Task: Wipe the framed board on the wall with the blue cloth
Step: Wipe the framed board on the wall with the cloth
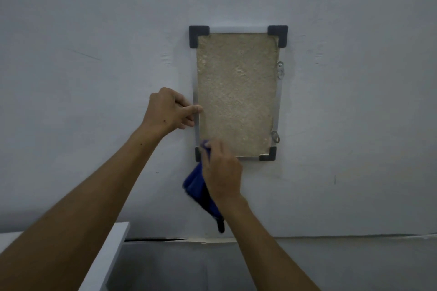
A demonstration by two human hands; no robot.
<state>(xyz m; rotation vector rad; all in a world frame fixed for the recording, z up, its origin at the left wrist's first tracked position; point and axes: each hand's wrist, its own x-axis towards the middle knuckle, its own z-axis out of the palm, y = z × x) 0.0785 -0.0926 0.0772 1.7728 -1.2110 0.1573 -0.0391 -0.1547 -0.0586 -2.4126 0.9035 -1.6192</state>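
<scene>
At center frame, the left hand (169, 111) pinches the board (236, 94) by its left edge. Lower down, the right hand (221, 170) grips the blue cloth (198, 186) against the board's bottom left corner.

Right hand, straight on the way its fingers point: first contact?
The right hand holds the blue cloth, fingers aimed up-left at the framed board. Its lower-left corner bracket likely comes first; depth is unclear.
</scene>
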